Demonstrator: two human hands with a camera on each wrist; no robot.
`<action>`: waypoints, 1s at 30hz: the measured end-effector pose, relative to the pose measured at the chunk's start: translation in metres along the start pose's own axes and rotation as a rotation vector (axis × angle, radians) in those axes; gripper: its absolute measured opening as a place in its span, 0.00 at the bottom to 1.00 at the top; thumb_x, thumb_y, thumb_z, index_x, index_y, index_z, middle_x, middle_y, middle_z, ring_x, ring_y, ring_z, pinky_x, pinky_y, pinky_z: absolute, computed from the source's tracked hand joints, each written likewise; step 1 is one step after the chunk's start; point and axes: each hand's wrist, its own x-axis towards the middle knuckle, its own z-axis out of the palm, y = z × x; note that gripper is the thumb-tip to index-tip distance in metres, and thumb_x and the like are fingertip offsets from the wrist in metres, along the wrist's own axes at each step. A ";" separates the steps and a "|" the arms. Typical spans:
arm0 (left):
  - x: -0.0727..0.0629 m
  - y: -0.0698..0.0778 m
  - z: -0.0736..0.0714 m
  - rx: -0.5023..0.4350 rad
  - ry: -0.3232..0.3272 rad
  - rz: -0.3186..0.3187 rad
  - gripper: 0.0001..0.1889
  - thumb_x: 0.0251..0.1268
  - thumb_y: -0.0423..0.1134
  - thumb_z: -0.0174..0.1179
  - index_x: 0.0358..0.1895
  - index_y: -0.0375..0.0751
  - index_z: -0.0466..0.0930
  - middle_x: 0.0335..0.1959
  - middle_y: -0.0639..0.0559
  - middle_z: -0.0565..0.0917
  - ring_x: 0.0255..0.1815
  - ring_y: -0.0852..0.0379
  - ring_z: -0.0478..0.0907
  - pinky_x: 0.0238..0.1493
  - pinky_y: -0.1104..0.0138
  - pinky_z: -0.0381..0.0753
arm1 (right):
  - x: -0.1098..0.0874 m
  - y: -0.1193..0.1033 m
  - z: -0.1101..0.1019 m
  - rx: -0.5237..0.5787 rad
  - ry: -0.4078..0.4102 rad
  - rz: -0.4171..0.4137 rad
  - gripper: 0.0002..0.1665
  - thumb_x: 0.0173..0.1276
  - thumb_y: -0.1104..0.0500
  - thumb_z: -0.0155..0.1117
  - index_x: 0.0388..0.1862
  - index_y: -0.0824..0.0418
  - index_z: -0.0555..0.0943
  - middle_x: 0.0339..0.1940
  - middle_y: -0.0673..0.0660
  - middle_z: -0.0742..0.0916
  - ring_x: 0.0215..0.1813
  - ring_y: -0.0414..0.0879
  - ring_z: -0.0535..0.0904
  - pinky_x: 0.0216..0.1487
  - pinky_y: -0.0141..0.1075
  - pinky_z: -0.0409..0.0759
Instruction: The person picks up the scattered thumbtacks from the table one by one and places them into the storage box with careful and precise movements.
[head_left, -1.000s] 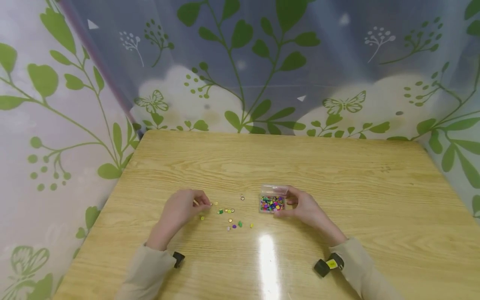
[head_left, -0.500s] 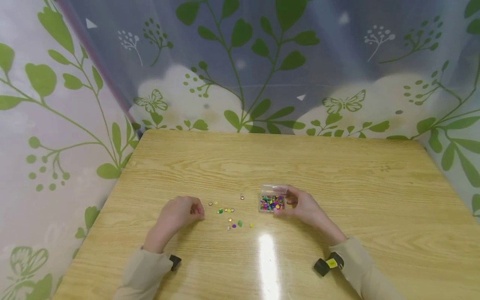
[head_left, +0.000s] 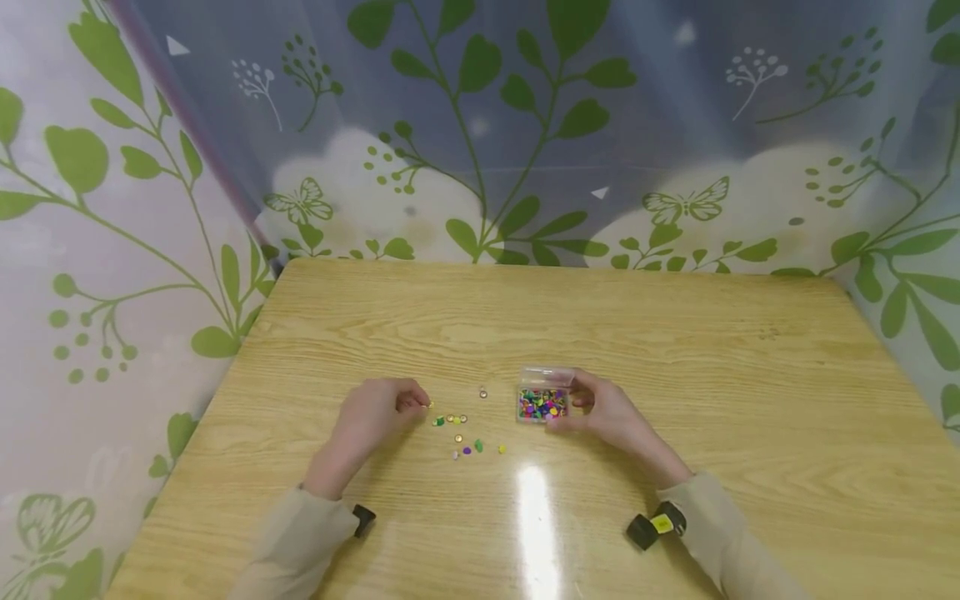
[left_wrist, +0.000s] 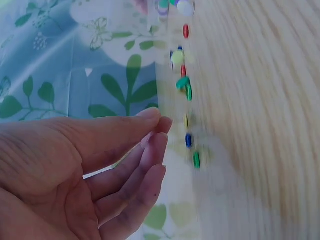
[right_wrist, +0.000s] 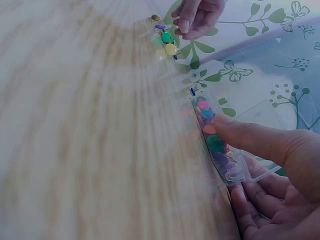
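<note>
My right hand (head_left: pixel 611 412) grips the right side of a small clear plastic box (right_wrist: pixel 235 176), thumb on its near edge and fingers behind. Its hinged lid (head_left: pixel 547 377) stands raised, and colourful thumbtacks (head_left: pixel 542 404) fill it. My left hand (head_left: pixel 378 417) is low over the table at the left end of the loose tacks, thumb and forefinger pinched together. A small yellow thumbtack (right_wrist: pixel 184 31) shows at those fingertips in the right wrist view; the left wrist view hides it. Loose thumbtacks (head_left: pixel 457 420) lie between the hands, one purple tack (head_left: pixel 467 451) among them.
The wooden table (head_left: pixel 637 325) reaches back to a patterned curtain (head_left: pixel 420 167). One tack (head_left: pixel 483 393) lies apart, left of the box. A yellow tack (head_left: pixel 502 449) lies nearer the front.
My left hand drew back left to the yellow tack there, then moved right and forward again; that tack is gone from its spot. My right hand and the box stay put.
</note>
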 end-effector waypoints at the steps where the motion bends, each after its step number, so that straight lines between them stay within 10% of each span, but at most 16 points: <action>1: 0.002 0.003 0.001 0.006 0.002 0.015 0.02 0.62 0.34 0.71 0.35 0.46 0.88 0.29 0.57 0.87 0.30 0.61 0.81 0.35 0.65 0.81 | 0.000 0.000 0.000 0.001 0.001 0.002 0.44 0.50 0.51 0.84 0.68 0.51 0.77 0.61 0.62 0.81 0.55 0.55 0.78 0.58 0.50 0.78; 22: 0.035 0.088 0.030 0.015 -0.073 0.298 0.02 0.68 0.40 0.66 0.39 0.50 0.88 0.34 0.57 0.89 0.31 0.61 0.83 0.32 0.70 0.79 | 0.001 0.005 0.000 0.025 0.001 -0.015 0.43 0.51 0.52 0.85 0.67 0.52 0.78 0.60 0.61 0.82 0.54 0.53 0.79 0.57 0.48 0.78; 30: 0.038 0.099 0.039 -0.004 -0.093 0.288 0.04 0.67 0.41 0.68 0.40 0.49 0.90 0.33 0.58 0.89 0.30 0.64 0.82 0.30 0.72 0.77 | -0.001 0.003 -0.001 0.043 -0.007 -0.016 0.42 0.52 0.52 0.84 0.67 0.51 0.78 0.63 0.60 0.81 0.56 0.55 0.78 0.58 0.51 0.78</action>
